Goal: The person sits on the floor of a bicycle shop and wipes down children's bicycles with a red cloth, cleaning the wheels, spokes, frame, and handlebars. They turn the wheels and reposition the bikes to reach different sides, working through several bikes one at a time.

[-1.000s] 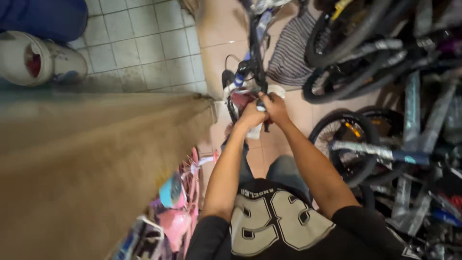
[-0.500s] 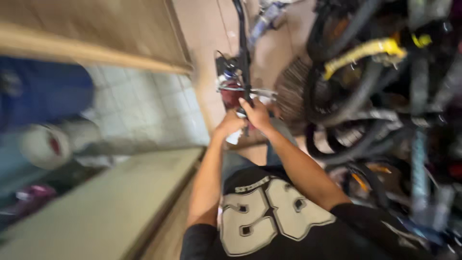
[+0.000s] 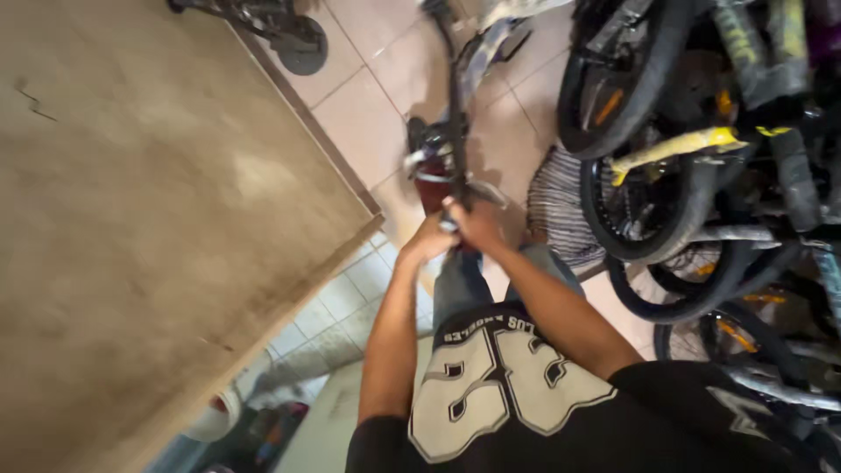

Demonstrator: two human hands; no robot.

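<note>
Both hands, left hand [image 3: 427,241] and right hand [image 3: 477,226], clenched on blurred dark metal bike part with red section [image 3: 442,171] over beige floor tiles [image 3: 368,123]; keep wrists steady, grip close together.

A dark, slim bicycle frame [image 3: 456,114] runs away across the tiled floor, blurred; a red part [image 3: 434,188] sits at its near end, just beyond the person's knees; details unclear.
</note>
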